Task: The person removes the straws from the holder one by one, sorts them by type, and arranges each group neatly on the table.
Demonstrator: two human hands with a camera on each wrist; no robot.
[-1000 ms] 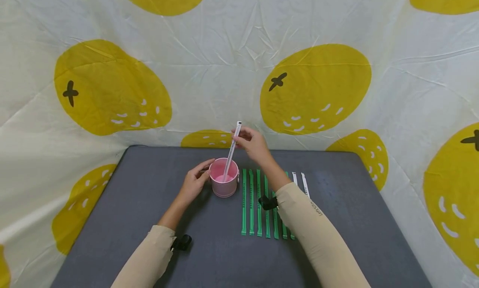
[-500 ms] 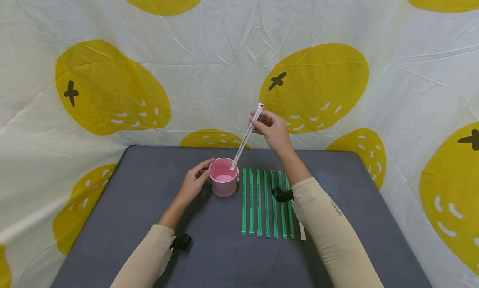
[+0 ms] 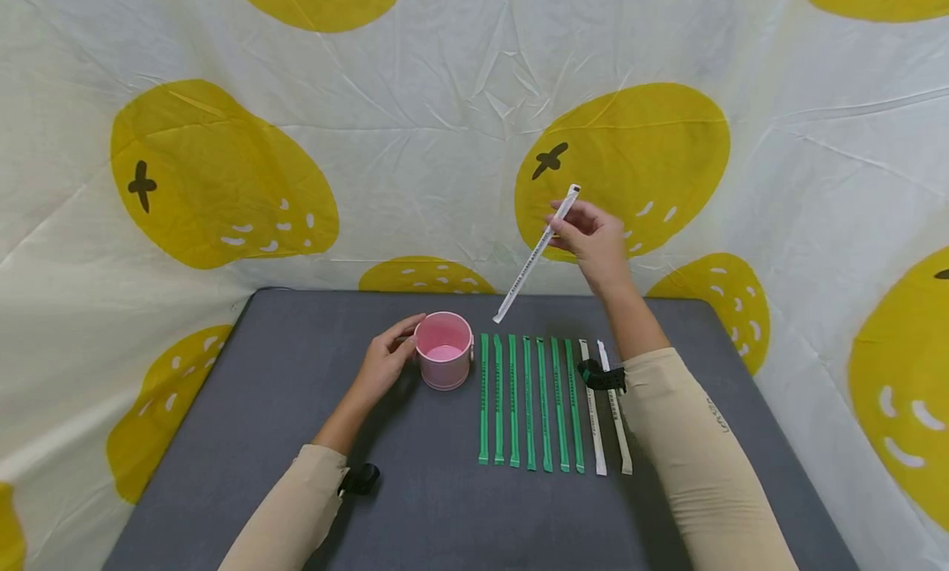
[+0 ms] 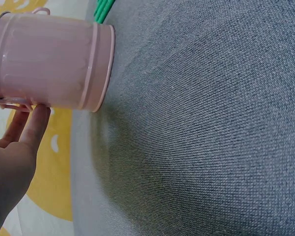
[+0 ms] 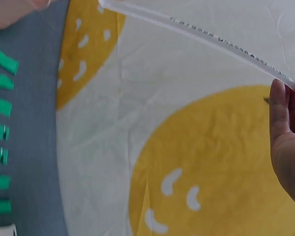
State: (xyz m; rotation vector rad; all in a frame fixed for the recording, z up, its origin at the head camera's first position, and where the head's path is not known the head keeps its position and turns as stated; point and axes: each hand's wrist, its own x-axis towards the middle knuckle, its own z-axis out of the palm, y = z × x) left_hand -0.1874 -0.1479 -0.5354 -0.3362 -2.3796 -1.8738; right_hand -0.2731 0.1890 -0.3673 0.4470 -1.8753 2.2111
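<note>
My right hand pinches a white paper-wrapped straw near its upper end, in the air beyond the row on the table. The straw slants, its lower end pointing down and left toward a small pink bucket. In the right wrist view the straw shows printing along its length. My left hand holds the bucket by its left side, thumb and fingers at the wall and small side handle. The bucket stands upright, and its visible inside holds nothing.
Right of the bucket, several green-wrapped straws lie in a parallel row on the dark grey table. Two white-wrapped straws, one here, lie at the row's right end. A lemon-print cloth hangs behind the table.
My right hand has lifted the white straw out of the bucket and carried it up and to the right. The left hand and the bucket have stayed in place.
</note>
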